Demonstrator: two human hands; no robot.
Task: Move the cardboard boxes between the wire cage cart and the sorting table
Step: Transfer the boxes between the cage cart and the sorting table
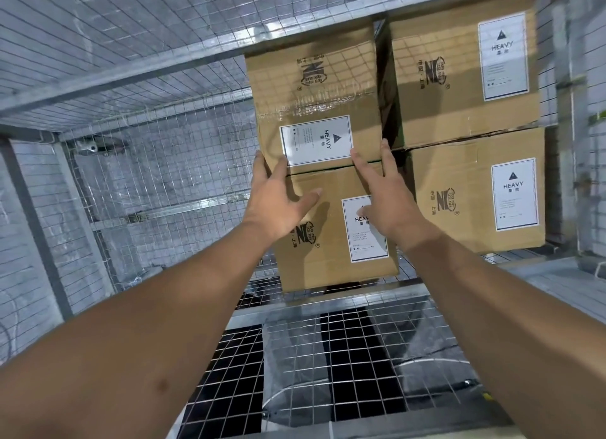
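Now, landmark: we place everything from the upper brown cardboard box with a taped seam and white HEAVY label [314,87], inside the grey wire cage cart [164,183].
Below it: a matching labelled cardboard box [321,258], carrying it.
Right of it: two more stacked boxes, just beside.
Left hand [278,196]: open, fingers spread, tips at the landmark's lower left corner.
Right hand [387,196]: open, fingers straight, tips on its lower right edge.
Grip: nothing held yet.
Key relation: the landmark lies straight ahead and above both hands, which bracket it about evenly; its taped seam runs side to side.
Sorting table: out of view.
Judgement: likely a two-handed lift.
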